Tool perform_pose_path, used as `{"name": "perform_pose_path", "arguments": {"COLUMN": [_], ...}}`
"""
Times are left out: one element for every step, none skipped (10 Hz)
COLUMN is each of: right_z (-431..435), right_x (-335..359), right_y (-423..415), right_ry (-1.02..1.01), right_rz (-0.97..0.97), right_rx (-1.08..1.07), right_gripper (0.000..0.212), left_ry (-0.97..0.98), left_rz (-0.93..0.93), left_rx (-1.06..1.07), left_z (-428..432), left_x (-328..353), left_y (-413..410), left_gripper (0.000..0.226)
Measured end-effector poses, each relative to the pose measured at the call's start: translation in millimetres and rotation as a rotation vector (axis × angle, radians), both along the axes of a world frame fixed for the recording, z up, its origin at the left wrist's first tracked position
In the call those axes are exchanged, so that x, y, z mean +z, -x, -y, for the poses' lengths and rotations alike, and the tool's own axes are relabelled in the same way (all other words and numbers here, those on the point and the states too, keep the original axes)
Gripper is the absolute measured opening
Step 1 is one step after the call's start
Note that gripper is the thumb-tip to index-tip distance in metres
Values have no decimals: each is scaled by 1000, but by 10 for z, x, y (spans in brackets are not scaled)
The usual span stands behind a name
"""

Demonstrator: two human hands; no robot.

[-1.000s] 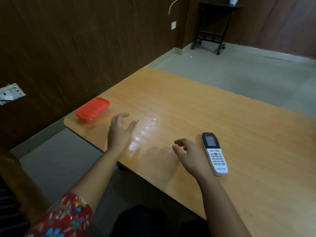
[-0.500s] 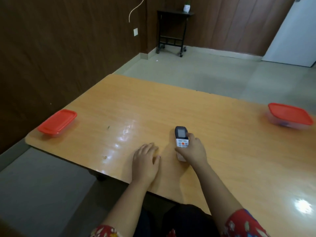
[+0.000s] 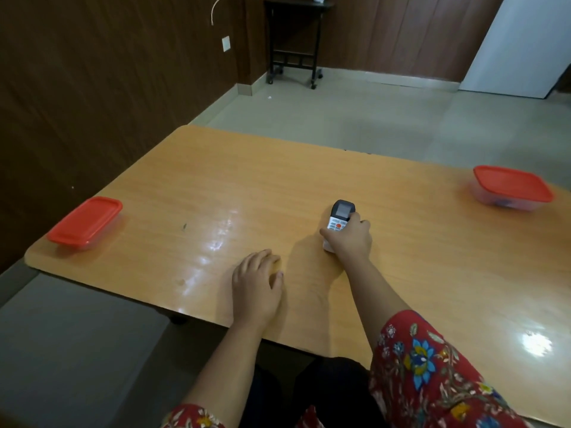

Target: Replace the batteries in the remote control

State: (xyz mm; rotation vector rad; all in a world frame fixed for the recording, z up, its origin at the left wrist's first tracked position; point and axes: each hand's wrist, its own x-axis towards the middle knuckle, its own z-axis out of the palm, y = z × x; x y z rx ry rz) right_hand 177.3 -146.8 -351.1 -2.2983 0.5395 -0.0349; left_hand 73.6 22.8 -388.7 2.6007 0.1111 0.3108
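A white remote control (image 3: 339,217) with a dark screen end and an orange button lies face up near the middle of the wooden table (image 3: 278,180). My right hand (image 3: 350,239) is wrapped around its lower half, thumb on its left side, fingers on its right. The remote's near end is hidden under that hand. My left hand (image 3: 258,285) rests palm down on the table, to the left and nearer to me, holding nothing. No batteries are visible.
A red-lidded plastic box (image 3: 85,223) sits at the table's left end. Another red-lidded clear box (image 3: 511,188) stands at the far right. The near table edge runs just under my forearms. A black wheeled stand (image 3: 292,41) is by the far wall.
My right hand moved from beside the remote onto it and closed around it. My left hand dropped flat onto the table. My head turned right, which brought the right-hand box into view.
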Motion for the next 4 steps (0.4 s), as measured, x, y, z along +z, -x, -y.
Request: {"name": "perform_pose_path", "arguments": {"right_z": [18,75,164,234], "right_x": [1,48,125,275], "right_y": [32,94,103,10], "right_ry": [22,64,68,52], "right_rz": [-9,-13,28,129], "right_rx": [13,26,-6,-39], "right_gripper": [70,73,73,58], "left_ry": [-3,31,152,251], "left_rz": [-4,-22,-33,30], "left_rx": [-1,-5,7,0], "left_z": [2,-24,-13,25], "left_x": [12,73,236,477], "left_y": [-10,-89,-266,-564], "left_gripper": [33,32,32,28]}}
